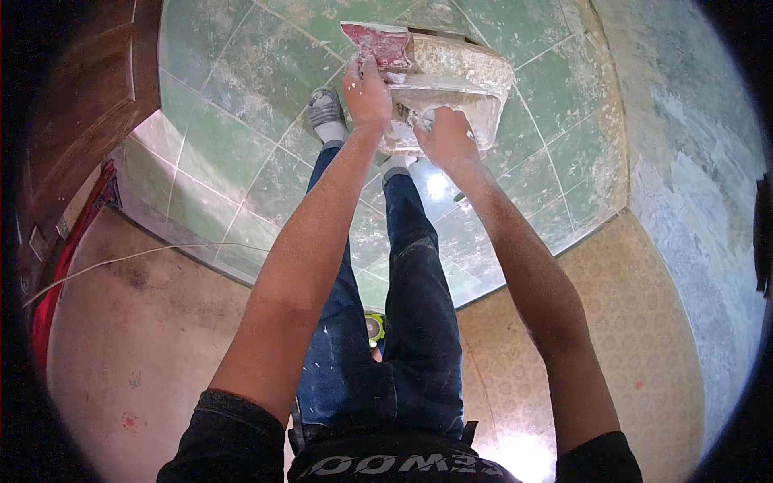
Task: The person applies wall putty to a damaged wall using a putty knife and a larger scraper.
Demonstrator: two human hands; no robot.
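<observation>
Person at work over a floor of green square tiles (250, 113) with pale joints, smeared and speckled with white residue, seen from the head. The left hand (368, 97) is extended to the near left side of a trough-like, off-white tub (477, 74), whose outer wall is crusted with dried, plaster-like material and whose opening faces the wearer. Its grip is pressed together, pinching a flat red scraper (375, 45) with a pale straight edge; the scraper lies at the tub's far left corner, partly overlapping its wall. The right hand (448, 141) is at the tub's opening, fingers curled and whitened; a whitish mass shows beside the fingertips, but whether this grip is pinching something cannot be told. Both forearms are bare below short black sleeves (229, 431). Beneath them run dark blue denim trousers (415, 274) marked with pale smudges; the left foot wears a grey striped shoe (324, 103) over a white sock, and the right foot is largely hidden below the tub. Between the legs, a small round lime-green object (374, 328) is partly visible. Left: a dark brown wooden door (80, 105), a long red strip (50, 310) and a thin pale cable (153, 253) reaching over the tiles' edge. Right: a grey-blue wall (684, 173) patched with white. Lower right: a tan floor covering (628, 298) with a repeating pattern of round motifs.
</observation>
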